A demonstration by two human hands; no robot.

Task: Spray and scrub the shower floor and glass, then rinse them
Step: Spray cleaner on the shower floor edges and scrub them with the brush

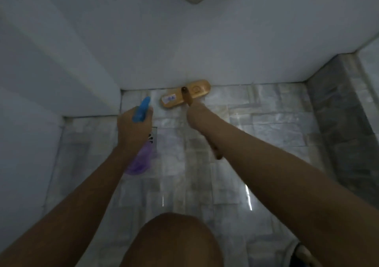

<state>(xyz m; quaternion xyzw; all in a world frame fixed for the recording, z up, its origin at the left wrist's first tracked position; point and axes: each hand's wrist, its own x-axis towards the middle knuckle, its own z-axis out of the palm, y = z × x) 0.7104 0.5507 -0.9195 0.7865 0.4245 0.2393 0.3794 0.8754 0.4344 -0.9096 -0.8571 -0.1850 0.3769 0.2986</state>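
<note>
Left hand (131, 128) gripped purple spray bottle (141, 110), blue nozzle pointing forward. Right hand (196, 115) curled round handle of wooden brush (196, 91); brush head on tiled floor (266, 123) at base of white wall (205, 40).

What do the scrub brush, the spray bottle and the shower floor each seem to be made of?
Scrub brush: likely varnished wood; golden-brown with a faint sheen.
Spray bottle: plastic; see-through purple body, opaque blue nozzle.
Shower floor: polished stone or stone-look tile; grey veining, bright reflections, grout lines.
</note>
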